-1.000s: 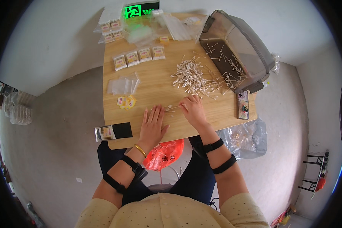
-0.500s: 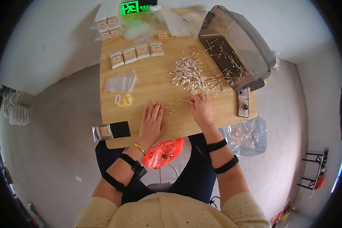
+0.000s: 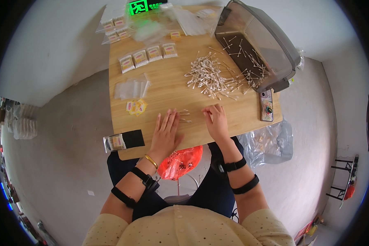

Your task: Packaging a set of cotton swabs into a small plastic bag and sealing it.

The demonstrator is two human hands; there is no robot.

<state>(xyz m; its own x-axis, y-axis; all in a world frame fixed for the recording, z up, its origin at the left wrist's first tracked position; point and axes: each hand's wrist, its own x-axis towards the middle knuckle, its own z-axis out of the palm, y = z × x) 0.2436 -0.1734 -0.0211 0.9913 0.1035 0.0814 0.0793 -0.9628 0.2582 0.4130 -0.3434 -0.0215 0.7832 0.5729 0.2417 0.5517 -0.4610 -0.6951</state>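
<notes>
My left hand (image 3: 166,130) lies flat on the wooden table (image 3: 164,92), fingers stretched out. Beside its fingertips are a few cotton swabs (image 3: 185,115), lying roughly parallel, their inner ends close to or under the fingers. My right hand (image 3: 216,124) is to the right of them, fingers curled in against the thumb; whatever it may hold is too small or hidden to tell. A large loose pile of cotton swabs (image 3: 209,76) is spread beyond the right hand, reaching toward the tipped grey clear plastic bin (image 3: 270,39), which has more swabs inside.
Left of my hands lie yellow cards (image 3: 136,107), clear bags (image 3: 131,88) and a black holder with a swab pack (image 3: 125,140). Packed swab bundles (image 3: 148,56) form a row farther back. A phone (image 3: 266,106) sits near the right edge; a red bag (image 3: 180,163) hangs below.
My right hand has drawn back slightly from the pile, and the swab that stuck out from its fingers no longer shows. The left hand stays flat. The whole view has shifted a little.
</notes>
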